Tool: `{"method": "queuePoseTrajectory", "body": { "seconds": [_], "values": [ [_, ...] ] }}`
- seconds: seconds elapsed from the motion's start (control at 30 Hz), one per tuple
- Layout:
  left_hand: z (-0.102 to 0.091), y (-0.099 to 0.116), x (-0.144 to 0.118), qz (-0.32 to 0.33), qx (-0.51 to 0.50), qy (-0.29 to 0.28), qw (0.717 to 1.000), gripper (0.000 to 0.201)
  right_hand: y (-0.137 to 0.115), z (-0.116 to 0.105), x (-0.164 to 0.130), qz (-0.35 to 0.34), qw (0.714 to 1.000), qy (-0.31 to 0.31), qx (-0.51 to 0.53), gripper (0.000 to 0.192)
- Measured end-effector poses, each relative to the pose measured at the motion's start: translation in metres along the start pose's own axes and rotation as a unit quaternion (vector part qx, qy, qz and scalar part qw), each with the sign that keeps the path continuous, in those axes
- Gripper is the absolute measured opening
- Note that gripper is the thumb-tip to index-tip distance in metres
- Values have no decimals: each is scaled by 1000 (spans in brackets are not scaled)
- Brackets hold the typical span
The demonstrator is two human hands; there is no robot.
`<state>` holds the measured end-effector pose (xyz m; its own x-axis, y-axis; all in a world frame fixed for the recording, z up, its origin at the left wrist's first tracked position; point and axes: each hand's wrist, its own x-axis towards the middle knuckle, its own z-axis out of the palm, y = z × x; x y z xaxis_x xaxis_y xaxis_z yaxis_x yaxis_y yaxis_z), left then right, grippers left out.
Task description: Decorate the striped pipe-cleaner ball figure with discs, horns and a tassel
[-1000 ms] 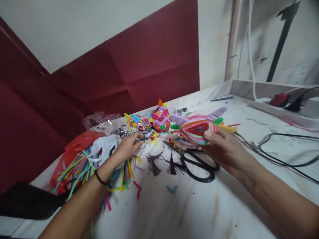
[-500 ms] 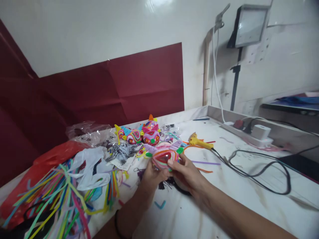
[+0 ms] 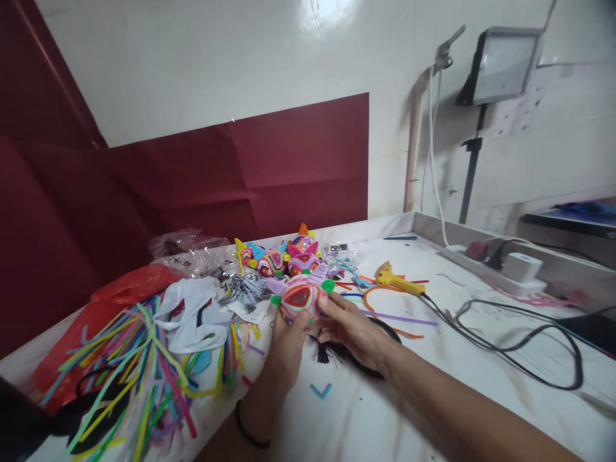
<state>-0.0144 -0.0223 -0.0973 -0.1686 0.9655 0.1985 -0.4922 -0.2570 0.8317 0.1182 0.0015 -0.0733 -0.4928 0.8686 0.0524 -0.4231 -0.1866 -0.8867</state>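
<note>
Between my hands is a round ornament point(image 3: 296, 296) coiled from colourful pipe cleaners, with a red centre, green side discs and lilac ear-like pieces on top. My left hand point(image 3: 290, 343) grips its lower left, thumb on the front. On its right side, my right hand point(image 3: 349, 324) presses with thumb and fingers. A dark tassel point(image 3: 325, 351) shows on the table beneath the hands. Similar finished-looking ornaments point(image 3: 283, 258) sit just behind. A bent blue pipe-cleaner piece point(image 3: 321, 391) lies in front.
Many loose pipe cleaners point(image 3: 139, 359) spread at left beside a red plastic bag point(image 3: 129, 292) and a white bag point(image 3: 192, 314). A yellow glue gun point(image 3: 399, 280) with a black cord lies to the right. A power strip point(image 3: 495, 269) runs along the table's raised edge.
The ornament has turned slightly in my hands and moved a little left relative to the table. The camera view has shifted, so the surroundings appear further right and lower.
</note>
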Motion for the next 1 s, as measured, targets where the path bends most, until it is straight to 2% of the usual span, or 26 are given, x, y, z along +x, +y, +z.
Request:
{"method": "queuePoseTrajectory", "body": {
  "seconds": [0.1, 0.23, 0.3, 0.4, 0.5, 0.67, 0.83, 1.0],
  "values": [
    [-4, 6, 4, 0, -47, 32, 998, 59, -8, -14, 7, -37, 994, 22, -96, 50],
    [-13, 15, 11, 8, -74, 84, 994, 50, -9, -48, 18, -146, 953, 121, -238, 49],
    [-17, 18, 14, 21, -74, 100, 992, 45, -5, -65, 21, -167, 939, 148, -263, 48],
    [-22, 21, 18, 41, -75, 114, 990, 42, 2, -80, 22, -183, 918, 155, -315, 39],
    [-25, 23, 20, 59, -78, 119, 988, 42, 7, -80, 18, -191, 895, 135, -380, 28],
    [-24, 25, 20, 62, -68, 116, 989, 41, 11, -64, 7, -196, 840, 73, -501, 11],
    [-22, 23, 20, 57, -57, 118, 990, 39, 12, -51, -2, -182, 770, -1, -612, 22],
    [-24, 23, 21, 67, -50, 109, 990, 42, 6, -49, 7, -147, 705, -17, -693, 26]
  ]
}}
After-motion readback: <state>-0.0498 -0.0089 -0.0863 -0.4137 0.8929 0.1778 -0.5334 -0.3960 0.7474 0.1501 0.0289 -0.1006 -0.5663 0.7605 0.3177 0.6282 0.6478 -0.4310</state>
